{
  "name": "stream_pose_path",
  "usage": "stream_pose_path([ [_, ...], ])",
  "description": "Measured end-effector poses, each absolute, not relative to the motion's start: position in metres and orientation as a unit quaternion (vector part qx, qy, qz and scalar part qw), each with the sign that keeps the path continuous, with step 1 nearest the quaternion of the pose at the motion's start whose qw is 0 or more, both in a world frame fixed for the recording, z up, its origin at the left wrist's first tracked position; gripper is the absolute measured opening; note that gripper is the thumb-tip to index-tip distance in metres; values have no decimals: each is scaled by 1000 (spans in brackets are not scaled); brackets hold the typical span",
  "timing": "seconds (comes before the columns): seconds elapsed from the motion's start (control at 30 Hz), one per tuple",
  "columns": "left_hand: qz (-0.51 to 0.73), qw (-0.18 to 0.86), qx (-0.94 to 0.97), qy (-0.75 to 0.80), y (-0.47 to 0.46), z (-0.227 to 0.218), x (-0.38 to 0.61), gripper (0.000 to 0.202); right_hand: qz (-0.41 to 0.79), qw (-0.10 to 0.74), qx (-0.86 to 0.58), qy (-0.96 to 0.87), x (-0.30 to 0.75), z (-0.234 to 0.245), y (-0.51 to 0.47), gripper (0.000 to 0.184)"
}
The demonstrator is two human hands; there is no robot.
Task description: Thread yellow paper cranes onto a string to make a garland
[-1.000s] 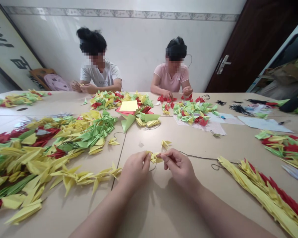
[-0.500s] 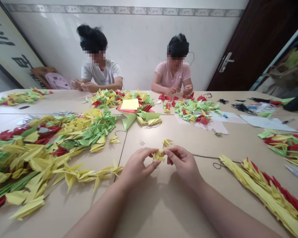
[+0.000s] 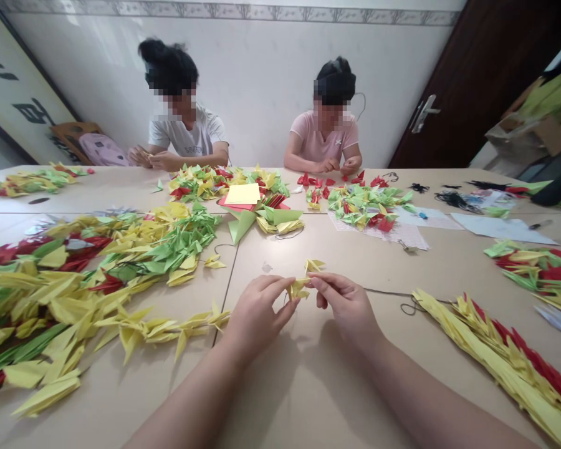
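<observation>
Yellow paper piece [image 3: 299, 289], folded into sharp points: held a little above the bench [image 3: 303, 386], in front of the body, near the middle. Pinched it at its left side between thumb and fingers of the left hand [image 3: 257, 312]. Had thumb and forefinger of the right hand [image 3: 348, 304] pressed together at its right end; could not tell exactly what was gripped there, paper or something thinner.

Just beyond the right hand, saw a loose yellow piece [image 3: 315, 266] lying on the bench. Saw also a dark cord [image 3: 388, 292] running from behind this hand toward a long yellow strand [image 3: 490, 362], with a red strand [image 3: 537, 355] on its farther side. To the left, noticed a big heap [image 3: 70, 287] of yellow, green and red folded pieces, and a yellow chain [image 3: 163, 330] reaching from it to near the left wrist. Farther away, found flat paper squares [image 3: 242, 194], yellow over red, beside a mixed pile [image 3: 201, 181]. Opposite, saw two seated people, one in a white shirt [image 3: 187, 134], one in a pink shirt [image 3: 325, 140].
</observation>
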State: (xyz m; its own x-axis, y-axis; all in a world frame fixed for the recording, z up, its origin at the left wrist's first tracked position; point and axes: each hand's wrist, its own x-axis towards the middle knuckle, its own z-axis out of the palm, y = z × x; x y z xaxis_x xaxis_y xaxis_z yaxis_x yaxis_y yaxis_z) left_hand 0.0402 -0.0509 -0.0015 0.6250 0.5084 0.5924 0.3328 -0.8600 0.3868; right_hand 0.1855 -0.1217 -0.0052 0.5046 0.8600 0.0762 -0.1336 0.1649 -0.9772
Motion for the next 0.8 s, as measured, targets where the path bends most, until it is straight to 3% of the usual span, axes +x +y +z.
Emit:
stream_pose_path([
  [0.8,358,79,899,240,-51,-3,41,23,370,711,-532,-272,188,-4,-119,15],
])
